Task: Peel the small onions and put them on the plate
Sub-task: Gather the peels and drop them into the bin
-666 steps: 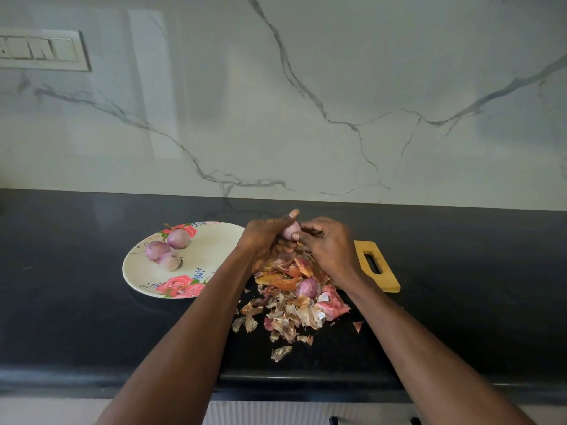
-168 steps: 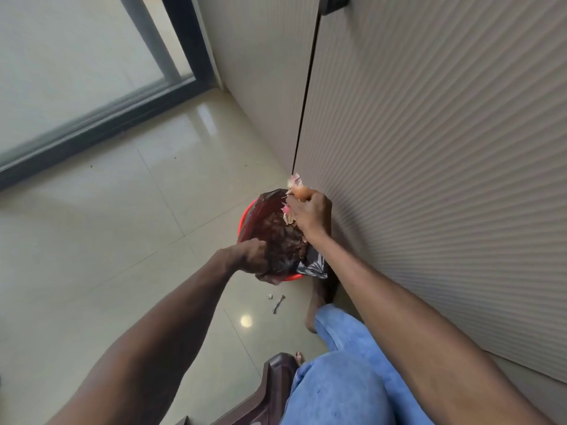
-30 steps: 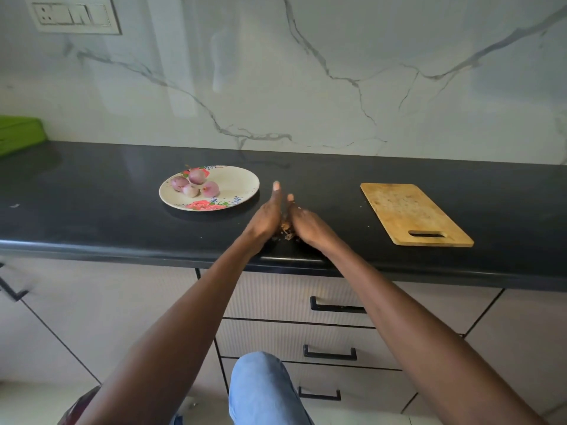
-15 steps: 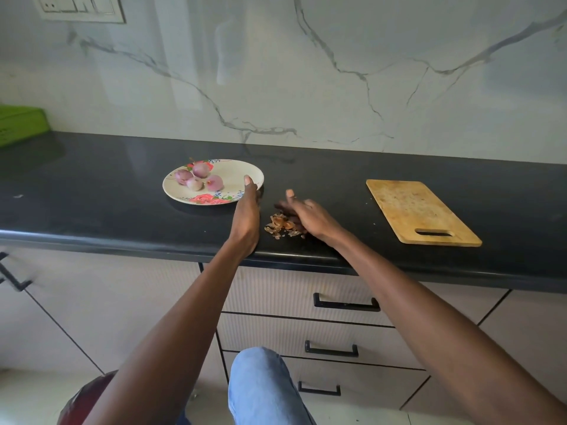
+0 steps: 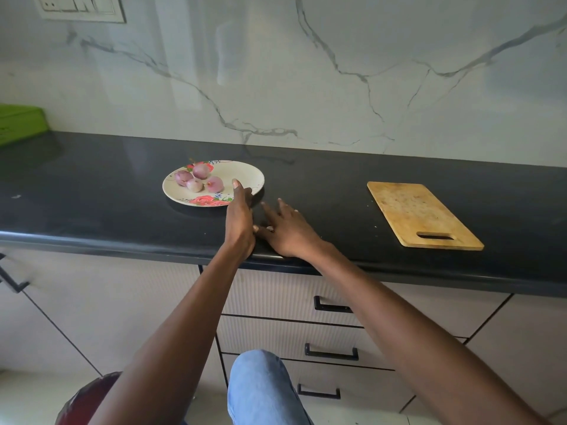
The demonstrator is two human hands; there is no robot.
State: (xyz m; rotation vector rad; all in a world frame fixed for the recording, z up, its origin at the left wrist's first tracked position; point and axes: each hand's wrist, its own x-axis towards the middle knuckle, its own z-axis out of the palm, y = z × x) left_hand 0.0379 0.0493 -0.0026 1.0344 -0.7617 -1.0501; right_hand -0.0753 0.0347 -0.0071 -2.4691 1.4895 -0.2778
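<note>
Onions: we count four peeled small onions (image 5: 196,179) on the plate (image 5: 245,174), towards the desk's back-left of the hands.
Left hand (image 5: 241,216): fingers straight, on edge at the front edge of the desk, fingertip at the plate rim; nearer the plate.
Right hand (image 5: 288,230): flat, fingers spread on the desk, holding nothing.
Judgement: peeling looks finished; we cannot tell whether scraps lie between the hands.

purple onions (image 5: 199,178), rose-patterned cream plate (image 5: 245,173), black counter (image 5: 92,191)
</note>
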